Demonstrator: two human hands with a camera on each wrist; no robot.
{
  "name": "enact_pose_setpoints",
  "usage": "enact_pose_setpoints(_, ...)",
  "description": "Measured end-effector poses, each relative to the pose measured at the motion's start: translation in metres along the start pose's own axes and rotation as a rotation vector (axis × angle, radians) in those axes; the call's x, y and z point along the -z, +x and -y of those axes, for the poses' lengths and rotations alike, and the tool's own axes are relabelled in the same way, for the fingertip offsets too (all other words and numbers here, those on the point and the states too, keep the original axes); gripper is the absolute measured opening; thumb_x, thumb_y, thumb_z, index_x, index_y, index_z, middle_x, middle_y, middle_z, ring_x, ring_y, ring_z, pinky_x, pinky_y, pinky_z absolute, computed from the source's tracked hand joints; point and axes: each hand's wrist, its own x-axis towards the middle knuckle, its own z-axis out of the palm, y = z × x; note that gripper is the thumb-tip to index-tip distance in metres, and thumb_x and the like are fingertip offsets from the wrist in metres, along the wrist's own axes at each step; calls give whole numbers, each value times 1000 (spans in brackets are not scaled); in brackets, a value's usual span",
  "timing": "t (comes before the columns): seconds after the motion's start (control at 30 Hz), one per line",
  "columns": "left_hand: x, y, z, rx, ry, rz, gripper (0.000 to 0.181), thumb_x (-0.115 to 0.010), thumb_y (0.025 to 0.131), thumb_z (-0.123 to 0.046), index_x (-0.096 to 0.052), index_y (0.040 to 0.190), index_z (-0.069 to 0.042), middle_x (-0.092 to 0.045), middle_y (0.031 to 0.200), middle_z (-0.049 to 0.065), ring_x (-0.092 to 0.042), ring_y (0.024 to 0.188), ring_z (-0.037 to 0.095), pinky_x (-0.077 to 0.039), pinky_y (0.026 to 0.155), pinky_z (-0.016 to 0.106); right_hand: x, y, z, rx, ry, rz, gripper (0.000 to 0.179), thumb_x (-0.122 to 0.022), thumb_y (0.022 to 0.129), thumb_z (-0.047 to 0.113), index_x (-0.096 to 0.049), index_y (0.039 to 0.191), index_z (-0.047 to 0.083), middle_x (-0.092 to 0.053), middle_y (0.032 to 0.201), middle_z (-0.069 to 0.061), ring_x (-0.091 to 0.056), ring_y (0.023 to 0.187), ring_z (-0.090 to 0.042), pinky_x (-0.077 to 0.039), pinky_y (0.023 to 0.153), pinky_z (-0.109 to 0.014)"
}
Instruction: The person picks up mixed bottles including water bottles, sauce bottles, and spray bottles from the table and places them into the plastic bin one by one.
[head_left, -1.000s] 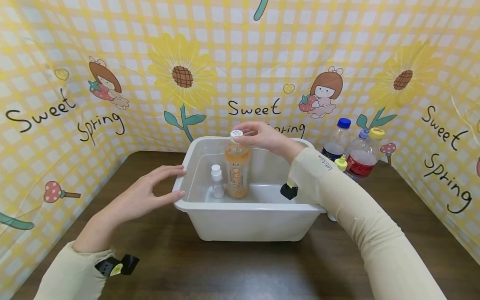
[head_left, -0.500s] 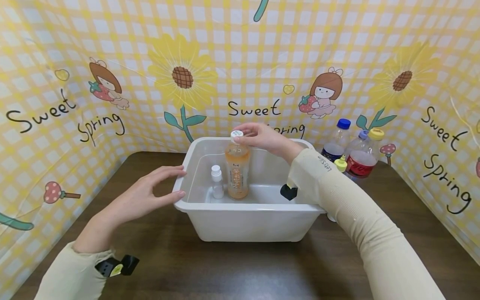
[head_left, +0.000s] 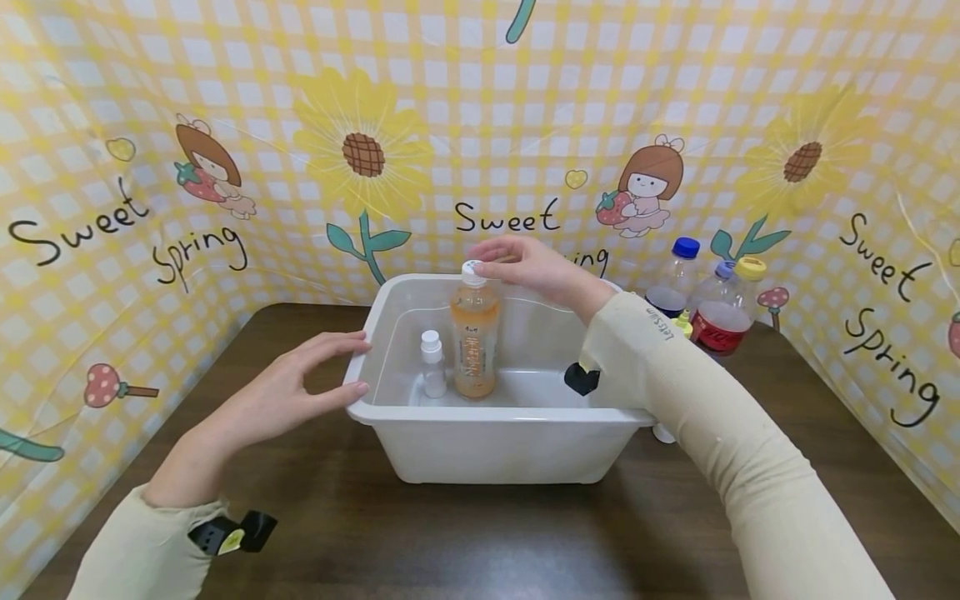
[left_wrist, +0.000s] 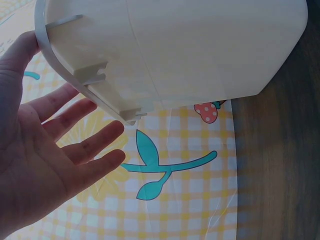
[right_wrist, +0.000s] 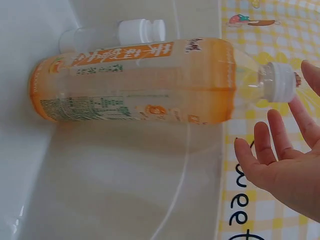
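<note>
A bottle of orange drink (head_left: pixel 474 342) with a white cap stands upright in a white plastic tub (head_left: pixel 502 450). My right hand (head_left: pixel 543 271) is at the cap, its fingers loosely extended; in the right wrist view the thumb is apart from the cap (right_wrist: pixel 281 82) and one fingertip is right at its edge. Left of the drink bottle stands a small clear bottle (head_left: pixel 432 371) with a white top. My left hand (head_left: pixel 281 392) rests its fingertips and thumb at the tub's left rim; the left wrist view shows its fingers spread beside the rim (left_wrist: pixel 65 72).
Behind the right sleeve (head_left: pixel 697 417), at the tub's right, stand several bottles: a blue-capped one (head_left: pixel 678 271), a yellow-capped one with a red label (head_left: pixel 720 325), and others partly hidden. A checked cloth (head_left: pixel 480 125) hangs around the brown table (head_left: pixel 315 525).
The right hand has loosened its pinch on the drink bottle's cap and shifted slightly up and right. The bottle and the left hand stay in place.
</note>
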Motion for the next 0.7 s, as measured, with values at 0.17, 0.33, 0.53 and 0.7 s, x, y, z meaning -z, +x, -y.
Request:
enact_pose_setpoints(0.17, 0, 0, 0, -4, 3, -2, 49, -65, 87, -33, -52, 131, -15, -43, 144, 7, -40, 131, 31, -34, 100, 57, 9, -8, 8, 10, -15, -36, 39, -60, 91, 26, -53, 127, 14, -54, 129, -8, -52, 119, -22, -42, 101, -40)
enact_pose_setpoints(0.33, -1, 0, 0, -5, 3, -6, 49, -65, 87, -32, -52, 131, -15, -43, 143, 8, -41, 131, 31, -34, 100, 56, 20, -13, 12, 0, 21, -77, 37, -59, 91, 26, -54, 126, 14, -54, 127, -7, -53, 113, -21, -44, 94, -37)
enact_pose_setpoints(0.53, 0, 0, 0, -5, 5, -3, 48, -65, 87, -32, -52, 131, -16, -43, 143, 7, -41, 131, 31, -34, 100, 57, 35, -22, 11, 13, 23, -117, 36, -58, 92, 25, -53, 126, 14, -53, 126, -6, -53, 114, -21, -41, 99, -38)
enact_pose_setpoints(0.7, 0, 0, 1, -3, 11, -2, 48, -64, 88, -33, -51, 131, -16, -43, 144, 7, -40, 131, 31, -34, 100, 57, 49, -32, 12, 10, 39, -138, 36, -57, 92, 27, -53, 126, 15, -51, 128, -7, -50, 118, -22, -39, 104, -42)
